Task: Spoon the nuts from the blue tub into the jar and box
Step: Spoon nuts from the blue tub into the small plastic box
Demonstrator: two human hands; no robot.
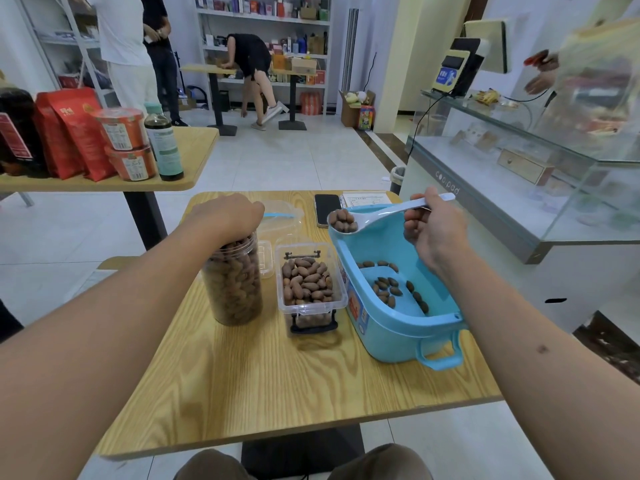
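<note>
Few nuts (394, 289) are lying in the tub (398, 327) now; most are sitting in the jar (233, 282) and box (308, 282). Your right hand (434, 233) is pinching the spoon (377, 214) handle, its bowl loaded and hovering over the tub's far left rim. Your left hand (228, 214) is curling over the jar's mouth, steadying it. The jar is looking full, so keep the spoon level, carry it over the box and tip slowly.

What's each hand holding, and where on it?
Right hand pinches the white spoon near its handle end, bowl loaded with nuts. Left hand grips the jar over its open top.
</note>
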